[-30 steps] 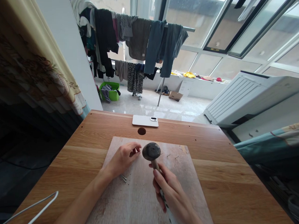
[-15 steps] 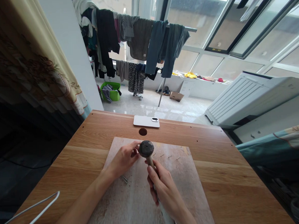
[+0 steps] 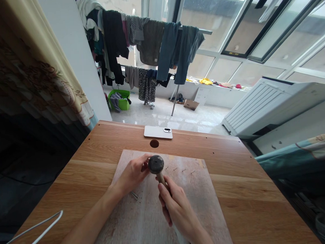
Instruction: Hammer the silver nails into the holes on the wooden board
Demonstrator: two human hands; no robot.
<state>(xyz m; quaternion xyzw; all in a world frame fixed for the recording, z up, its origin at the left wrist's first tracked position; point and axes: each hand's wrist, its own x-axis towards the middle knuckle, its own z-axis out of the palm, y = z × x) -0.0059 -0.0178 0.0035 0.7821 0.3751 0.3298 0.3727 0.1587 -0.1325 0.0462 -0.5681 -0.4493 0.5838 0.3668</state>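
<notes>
My right hand [image 3: 176, 207] is wrapped round the handle of a hammer [image 3: 155, 164] with a round, dark head. The head is over the wooden board [image 3: 144, 222], close to the fingertips of my left hand [image 3: 134, 172]. My left thumb and fingers are pinched together at the board's far part; whatever they hold is hidden behind the hammer head. Several thin nails [image 3: 183, 170] stand in a row in the board, to the right of the head. A few loose nails [image 3: 134, 195] lie on the board beneath my left wrist.
The board rests on a wooden table [image 3: 247, 190]. A white phone [image 3: 158, 132] lies at the far edge, behind a round hole [image 3: 154, 143] in the tabletop. A white cable [image 3: 46, 229] is at the near left. Beyond the table stands a rack of clothes [image 3: 149, 44].
The hammer head has shifted slightly left and lower, nearer my left fingers. My left hand keeps its pinch in about the same place. The whole view has moved a little.
</notes>
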